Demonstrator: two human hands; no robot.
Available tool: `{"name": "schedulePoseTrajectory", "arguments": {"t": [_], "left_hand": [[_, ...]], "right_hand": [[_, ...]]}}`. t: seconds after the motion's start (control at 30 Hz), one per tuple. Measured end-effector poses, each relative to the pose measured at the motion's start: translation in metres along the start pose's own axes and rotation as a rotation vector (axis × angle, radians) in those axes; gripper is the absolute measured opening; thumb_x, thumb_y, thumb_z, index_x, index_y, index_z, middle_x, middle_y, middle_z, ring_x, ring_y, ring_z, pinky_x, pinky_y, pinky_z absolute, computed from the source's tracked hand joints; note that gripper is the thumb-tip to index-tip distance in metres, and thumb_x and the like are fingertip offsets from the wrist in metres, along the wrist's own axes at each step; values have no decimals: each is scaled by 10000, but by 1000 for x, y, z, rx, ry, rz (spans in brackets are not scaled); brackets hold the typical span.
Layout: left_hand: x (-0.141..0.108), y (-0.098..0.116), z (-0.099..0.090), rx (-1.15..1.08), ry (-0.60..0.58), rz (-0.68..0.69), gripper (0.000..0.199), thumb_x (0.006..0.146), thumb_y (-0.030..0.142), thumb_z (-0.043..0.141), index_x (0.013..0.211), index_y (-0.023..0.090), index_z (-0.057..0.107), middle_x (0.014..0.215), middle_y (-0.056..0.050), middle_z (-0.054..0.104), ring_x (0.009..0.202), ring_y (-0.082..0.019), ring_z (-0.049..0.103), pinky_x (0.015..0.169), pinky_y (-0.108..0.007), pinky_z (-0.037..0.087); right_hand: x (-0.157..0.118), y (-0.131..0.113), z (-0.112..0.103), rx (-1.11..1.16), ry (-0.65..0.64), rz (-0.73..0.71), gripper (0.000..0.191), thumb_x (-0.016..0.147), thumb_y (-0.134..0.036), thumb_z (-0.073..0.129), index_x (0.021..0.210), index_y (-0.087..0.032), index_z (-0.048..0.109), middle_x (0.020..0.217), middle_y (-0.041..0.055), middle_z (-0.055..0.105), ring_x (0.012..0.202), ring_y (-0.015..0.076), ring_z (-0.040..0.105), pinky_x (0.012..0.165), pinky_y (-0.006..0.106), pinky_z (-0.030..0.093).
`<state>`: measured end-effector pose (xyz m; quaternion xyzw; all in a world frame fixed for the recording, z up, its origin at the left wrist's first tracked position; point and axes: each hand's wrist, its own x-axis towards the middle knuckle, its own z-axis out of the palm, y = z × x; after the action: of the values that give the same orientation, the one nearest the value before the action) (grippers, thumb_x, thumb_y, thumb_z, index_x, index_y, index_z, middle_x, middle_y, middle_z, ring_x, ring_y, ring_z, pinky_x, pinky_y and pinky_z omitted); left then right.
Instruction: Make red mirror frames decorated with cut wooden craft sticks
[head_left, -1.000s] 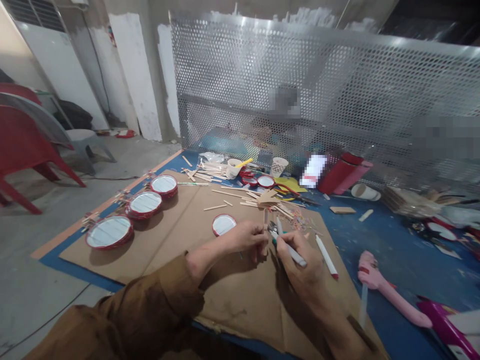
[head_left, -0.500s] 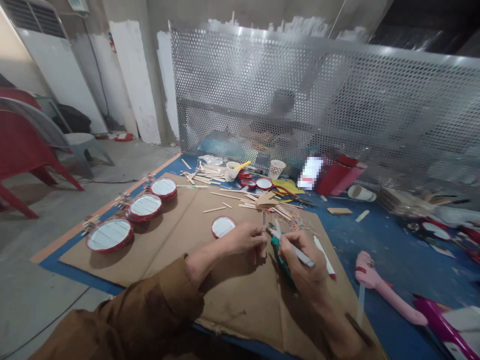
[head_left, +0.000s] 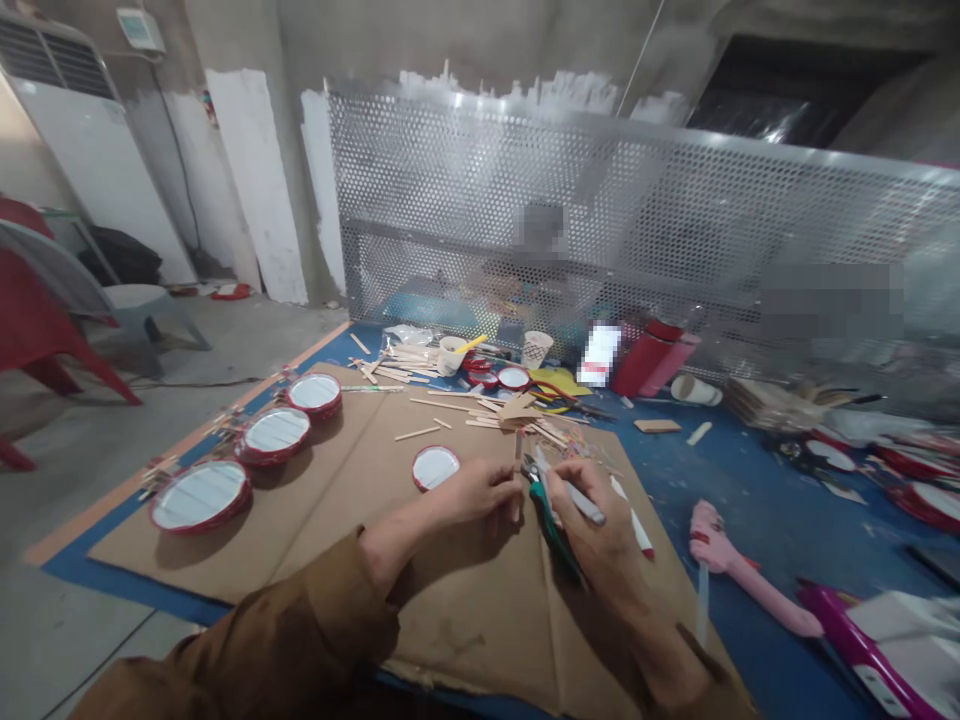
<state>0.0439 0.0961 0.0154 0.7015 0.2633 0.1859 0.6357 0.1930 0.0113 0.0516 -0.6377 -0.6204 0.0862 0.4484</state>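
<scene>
Thin, flat, pale wooden stick (head_left: 518,447) stood roughly upright over the middle of the brown cardboard sheet (head_left: 465,635). We saw the left hand (head_left: 489,490) with its grip closed on it, the top end poking free above the fingers. The right hand (head_left: 596,512) had its grip pinched round a slim, pale grey pen-shaped tool (head_left: 585,503), pointed toward the stick. Green-handled metal cutters (head_left: 549,520) lay alongside, metal end close to the stick; we could not tell whether the right hand bore any of their weight.

Step in hand, we judged: working or marking the stick with the grey tool. The next move, we thought, called for a steady left grip and a tip kept clear of the cutters.

Just beyond the left wrist, a small round white disc with a red rim (head_left: 435,467); past the hands, a heap of loose wooden sticks (head_left: 517,410). A white marker with a red cap (head_left: 634,517) hemmed the right hand's outer side. Most open room: bare cardboard toward its near edge. Farther right, on the blue table (head_left: 664,470), lay a pink plastic glue gun (head_left: 750,575).
</scene>
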Motion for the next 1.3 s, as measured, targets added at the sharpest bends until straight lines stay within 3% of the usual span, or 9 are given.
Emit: {"name": "schedulePoseTrajectory", "arguments": {"t": [0.2, 0.27, 0.33, 0.4, 0.53, 0.87, 1.1, 1.2, 1.3], "left_hand": [[3, -1, 3, 17, 64, 29, 76, 846, 239, 439, 822, 175, 473, 625, 49, 553, 395, -62, 535, 384, -161, 359], [5, -4, 3, -9, 61, 46, 58, 837, 234, 444, 833, 177, 458, 666, 43, 559, 412, -66, 555, 384, -161, 353], [7, -6, 3, -5, 47, 47, 66, 840, 243, 436, 838, 178, 448, 707, 35, 569, 409, -67, 563, 367, -159, 325], [7, -8, 2, 13, 35, 39, 80, 848, 255, 423, 863, 181, 449, 728, 33, 578, 397, -64, 561, 353, -155, 299], [6, -8, 3, 55, 47, 29, 139, 868, 293, 411, 878, 173, 480, 685, 29, 576, 381, -61, 542, 360, -161, 292], [9, -12, 7, -62, 110, 57, 306, 901, 484, 385, 823, 191, 424, 525, 38, 541, 371, -78, 501, 410, -189, 340], [4, -2, 10, 57, 158, 20, 281, 914, 445, 353, 948, 195, 475, 510, 71, 454, 301, -68, 356, 336, -217, 238], [5, -1, 8, 41, 185, 30, 264, 922, 400, 341, 951, 185, 492, 495, 70, 427, 309, -63, 323, 342, -221, 240], [7, -2, 6, -10, 176, 41, 275, 909, 438, 375, 901, 184, 479, 498, 67, 454, 295, -57, 344, 325, -212, 208]], "right_hand": [[19, 16, -14, 19, -91, 129, 202, 858, -368, 470, 966, -236, 578, 650, -9, 650, 503, 172, 596, 570, 289, 463], [37, 32, -18, -119, -110, 100, 190, 820, -311, 487, 938, -228, 612, 670, 18, 672, 635, 209, 648, 641, 311, 478], [55, 49, -21, -232, 11, 86, 250, 734, -247, 526, 954, -202, 637, 869, 79, 707, 795, 247, 658, 708, 346, 486], [66, 62, -23, -252, 155, 96, 482, 712, -185, 490, 1188, -169, 564, 1089, 117, 673, 957, 255, 636, 798, 368, 479], [63, 69, -25, -332, 239, 206, 562, 792, -179, 398, 1352, -159, 437, 1162, 109, 656, 964, 228, 640, 846, 357, 458], [55, 53, -31, -292, 229, 293, 398, 803, -265, 420, 1153, -174, 586, 936, 96, 706, 827, 230, 658, 766, 338, 462], [61, -13, -38, -53, 242, 74, 288, 825, -433, 472, 869, -182, 606, 640, 12, 626, 515, 148, 554, 538, 251, 424], [50, -34, -27, -53, 152, 71, 340, 825, -514, 493, 733, -198, 581, 518, -24, 537, 431, 123, 497, 434, 221, 338], [38, -35, -13, -83, 7, 84, 398, 843, -542, 455, 670, -204, 574, 511, -10, 545, 407, 122, 491, 402, 225, 294]]}}
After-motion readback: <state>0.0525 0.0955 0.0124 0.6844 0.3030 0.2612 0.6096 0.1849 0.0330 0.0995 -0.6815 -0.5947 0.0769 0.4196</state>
